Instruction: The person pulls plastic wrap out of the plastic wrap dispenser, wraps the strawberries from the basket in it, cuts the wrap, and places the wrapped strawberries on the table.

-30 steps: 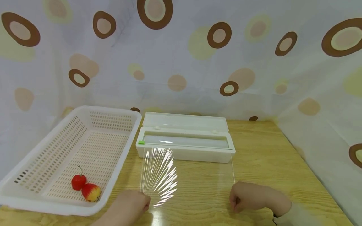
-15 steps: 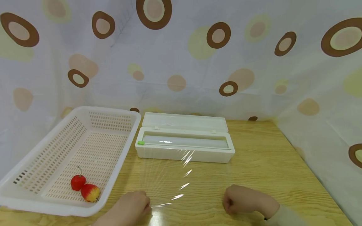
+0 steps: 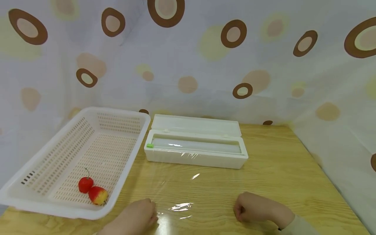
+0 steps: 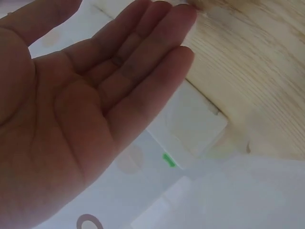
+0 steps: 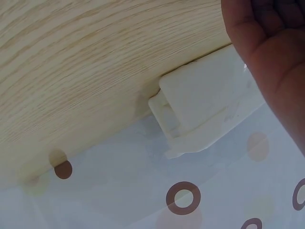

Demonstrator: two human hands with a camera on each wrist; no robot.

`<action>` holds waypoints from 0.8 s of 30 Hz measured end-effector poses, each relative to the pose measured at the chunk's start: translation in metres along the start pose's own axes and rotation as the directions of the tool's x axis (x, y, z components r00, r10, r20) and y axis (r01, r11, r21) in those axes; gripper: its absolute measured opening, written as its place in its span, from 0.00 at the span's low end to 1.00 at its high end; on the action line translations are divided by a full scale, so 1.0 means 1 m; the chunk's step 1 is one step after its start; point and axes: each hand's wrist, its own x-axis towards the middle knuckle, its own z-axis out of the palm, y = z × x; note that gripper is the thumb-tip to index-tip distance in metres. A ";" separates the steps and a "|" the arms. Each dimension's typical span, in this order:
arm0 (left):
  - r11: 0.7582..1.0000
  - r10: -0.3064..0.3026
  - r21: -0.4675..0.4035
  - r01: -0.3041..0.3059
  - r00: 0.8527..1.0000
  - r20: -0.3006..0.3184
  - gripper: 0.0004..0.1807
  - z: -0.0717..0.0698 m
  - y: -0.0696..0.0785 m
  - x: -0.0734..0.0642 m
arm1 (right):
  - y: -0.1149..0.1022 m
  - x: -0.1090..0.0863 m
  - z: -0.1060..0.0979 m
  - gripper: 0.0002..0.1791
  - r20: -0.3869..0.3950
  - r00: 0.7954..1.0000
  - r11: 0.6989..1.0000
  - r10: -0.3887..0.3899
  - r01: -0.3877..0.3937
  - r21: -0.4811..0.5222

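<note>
A sheet of clear plastic wrap (image 3: pixel 194 187) stretches from a white dispenser box (image 3: pixel 196 160) toward me, low over the wooden table. My left hand (image 3: pixel 133 217) grips its near left corner and my right hand (image 3: pixel 255 209) its near right corner, both with curled fingers. The dispenser's lid (image 3: pixel 196 126) stands raised at the back, and the wrap roll (image 3: pixel 196 145) lies inside. A green tab (image 3: pixel 150 145) sits at the box's left end. In the left wrist view my left palm (image 4: pixel 86 105) faces the camera; the pinched film edge is hardly visible.
A white perforated basket (image 3: pixel 129 163) stands on the left, close to my left hand. A red cherry-like fruit (image 3: pixel 86 184) and a red-yellow fruit (image 3: pixel 98 195) lie in it. Behind the wooden table (image 3: pixel 279 163) hangs a patterned curtain (image 3: pixel 188 58).
My right hand has moved a little left, toward the left hand. The bright creases at the film's left side have mostly smoothed out. The head view has shifted slightly.
</note>
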 end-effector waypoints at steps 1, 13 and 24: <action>1.000 -0.005 0.002 0.005 1.000 0.008 0.11 0.000 0.000 0.000 | 0.000 0.000 0.000 0.09 -0.002 1.000 1.000 -0.003 0.003 -0.005; 0.999 -0.023 0.047 0.020 0.998 0.060 0.15 -0.074 0.007 -0.017 | 0.003 0.000 0.001 0.10 -0.024 1.000 1.000 0.001 -0.001 -0.028; 0.965 -0.257 0.083 0.247 0.956 0.144 0.15 -0.156 -0.096 0.007 | 0.001 -0.004 0.000 0.08 -0.010 1.000 0.999 0.014 -0.014 0.032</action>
